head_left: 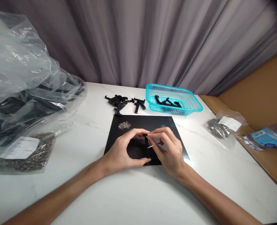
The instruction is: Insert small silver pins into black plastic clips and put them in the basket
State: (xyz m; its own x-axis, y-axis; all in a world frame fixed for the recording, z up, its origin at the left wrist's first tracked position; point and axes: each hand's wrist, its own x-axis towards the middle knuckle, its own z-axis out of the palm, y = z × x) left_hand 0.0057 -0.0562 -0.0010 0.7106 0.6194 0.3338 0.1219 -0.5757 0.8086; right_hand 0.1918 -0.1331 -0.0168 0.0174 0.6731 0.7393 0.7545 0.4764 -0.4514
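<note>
Black part [147, 148], long axis near twelve-to-six over the black mat [143, 121], lies at the left hand's [117, 153] three o'clock, gripped end to end; right hand [172, 150], at its three o'clock, pinches a thin metal tool [154, 145].

The right hand [170, 150] is partly hiding 1 small metal pile [165, 127]. The left edge is cutting off the large plastic bag [26, 68]. Printing on its label [20, 147] is blurring.
</note>
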